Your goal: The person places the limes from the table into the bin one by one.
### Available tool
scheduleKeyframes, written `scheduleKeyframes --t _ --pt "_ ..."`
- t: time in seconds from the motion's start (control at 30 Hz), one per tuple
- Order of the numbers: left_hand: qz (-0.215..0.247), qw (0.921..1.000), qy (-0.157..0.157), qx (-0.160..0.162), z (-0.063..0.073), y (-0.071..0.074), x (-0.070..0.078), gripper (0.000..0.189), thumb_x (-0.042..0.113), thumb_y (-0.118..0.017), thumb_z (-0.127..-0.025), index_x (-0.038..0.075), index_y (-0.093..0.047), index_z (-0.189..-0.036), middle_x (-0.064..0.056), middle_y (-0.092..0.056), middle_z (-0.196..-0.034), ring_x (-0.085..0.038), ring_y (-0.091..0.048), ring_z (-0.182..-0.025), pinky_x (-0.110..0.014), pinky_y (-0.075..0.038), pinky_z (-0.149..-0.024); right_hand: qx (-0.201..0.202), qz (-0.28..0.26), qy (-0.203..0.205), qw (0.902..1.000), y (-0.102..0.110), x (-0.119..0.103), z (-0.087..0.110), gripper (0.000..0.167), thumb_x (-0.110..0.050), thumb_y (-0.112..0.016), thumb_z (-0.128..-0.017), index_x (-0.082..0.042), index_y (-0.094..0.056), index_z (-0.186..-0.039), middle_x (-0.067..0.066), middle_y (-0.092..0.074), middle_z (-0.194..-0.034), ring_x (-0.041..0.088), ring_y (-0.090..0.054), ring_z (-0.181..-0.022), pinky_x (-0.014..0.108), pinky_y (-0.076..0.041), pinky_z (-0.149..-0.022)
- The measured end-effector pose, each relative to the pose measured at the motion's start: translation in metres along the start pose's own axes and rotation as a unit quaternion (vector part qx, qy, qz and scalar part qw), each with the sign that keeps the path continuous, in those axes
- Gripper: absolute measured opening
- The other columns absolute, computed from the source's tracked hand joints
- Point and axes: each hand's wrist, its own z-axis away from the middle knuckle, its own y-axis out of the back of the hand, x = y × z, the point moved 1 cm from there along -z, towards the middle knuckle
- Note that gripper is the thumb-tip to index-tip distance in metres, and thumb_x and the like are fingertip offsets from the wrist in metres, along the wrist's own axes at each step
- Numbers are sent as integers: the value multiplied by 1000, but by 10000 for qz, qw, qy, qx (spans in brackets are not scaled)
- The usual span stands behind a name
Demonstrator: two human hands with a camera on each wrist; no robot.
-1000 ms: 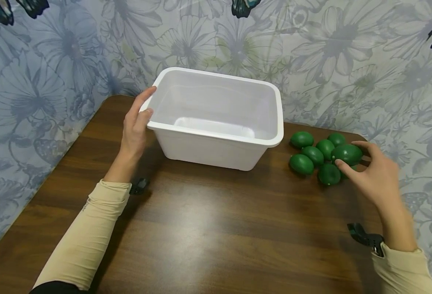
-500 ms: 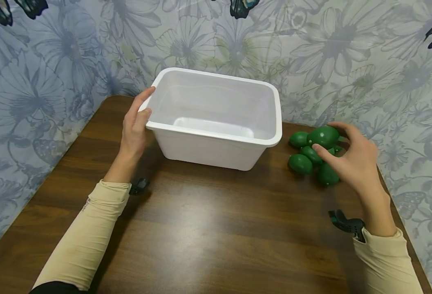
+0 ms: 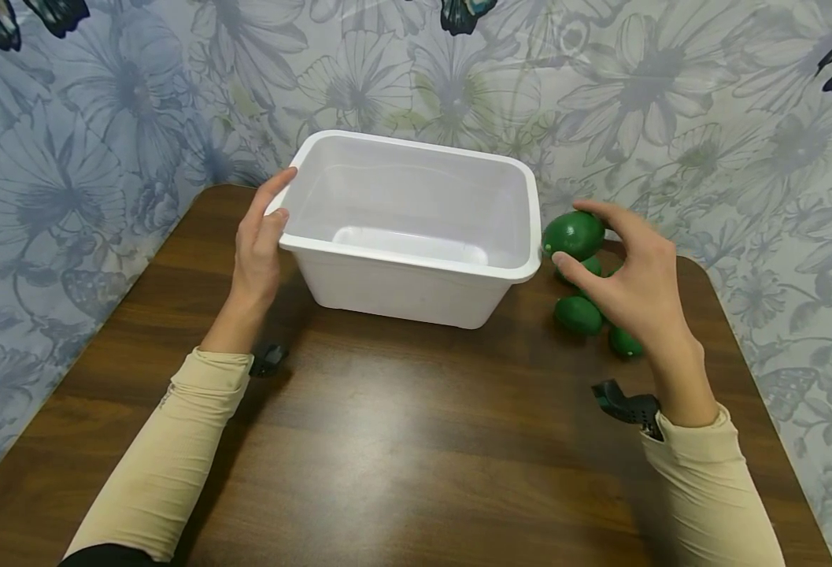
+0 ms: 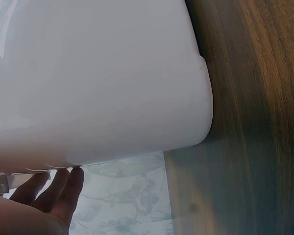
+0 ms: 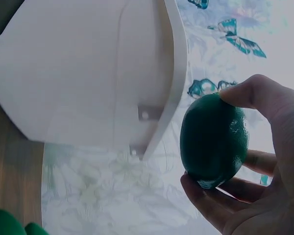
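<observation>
A white plastic tub (image 3: 401, 287) stands on the table, its bottom bare. My left hand (image 3: 258, 244) grips the tub's left rim, thumb on the near side; in the left wrist view its fingers (image 4: 73, 188) press against the outer wall. Between thumb and fingertips, my right hand (image 3: 638, 276) pinches a glossy green lime (image 3: 573, 235), raised close beside the tub's right rim. The right wrist view shows this held lime (image 5: 213, 139) level with the rim, just outside it. More limes (image 3: 578, 316) lie on the table below, partly hidden by the right hand.
The brown wooden table (image 3: 359, 441) ends at a wall covering (image 3: 671, 142) with flowers and butterflies behind it. Its right edge runs past the right forearm. Each wrist carries a black camera mount (image 3: 628, 405).
My right hand has lifted the lime from the pile and carried it left and up toward the tub's right rim. The left hand keeps its grip and the tub stays in place.
</observation>
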Motion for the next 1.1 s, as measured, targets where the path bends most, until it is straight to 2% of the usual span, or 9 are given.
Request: scheduleKeyframes --t 0.17,0.4,0.6,0.7,0.97,1.1 --pt "12 10000 -44 -7 0 0 0 56 24 -45 -98 13 -59 -151 -6 -57 -154 -19 -52 -135 -29 -38 -107 -122 -79 60 9999 -10 -7 -5 58 -20 -85 -85 -15 -68 -140 0 -73 -129 -1 -65 -108 8 -48 -86" --pt "-68 10000 -68 -20 -1 -1 -1 55 26 -45 -98 14 -59 -151 -5 -57 -154 -18 -52 -133 -28 -38 -106 -202 -157 172 9995 -19 -13 -12 58 -21 -85 -85 -18 -67 -141 1 -72 -130 21 -74 -100 11 -47 -86" --pt "-67 9999 -90 11 -1 -1 -1 56 26 -44 -98 13 -59 -151 -6 -58 -153 -19 -53 -132 -29 -39 -106 -286 -297 286 9987 -31 -19 -18 59 -20 -85 -84 -15 -67 -139 1 -71 -133 19 -67 -115 12 -45 -90" --pt "-113 9999 -76 17 0 0 -1 56 26 -44 -98 13 -59 -151 -5 -58 -153 -19 -53 -133 -28 -39 -106 -386 -348 379 9979 -37 -22 -21 58 -19 -86 -83 -12 -66 -138 2 -70 -131 17 -67 -114 13 -47 -90" --pt "-38 9999 -96 20 0 1 -2 56 23 -44 -98 12 -59 -150 -7 -58 -152 -20 -53 -131 -28 -38 -106 -697 -233 636 9953 -52 -23 -24 54 -22 -83 -82 -6 -65 -130 8 -71 -122 22 -67 -104 39 -51 -88" --pt "14 9999 -127 10 0 0 -2 56 24 -44 -98 11 -59 -150 -7 -58 -152 -21 -52 -132 -29 -38 -106 -934 -217 734 9927 -56 -21 -25 52 -24 -79 -83 -6 -64 -129 9 -70 -121 24 -66 -100 43 -52 -86"
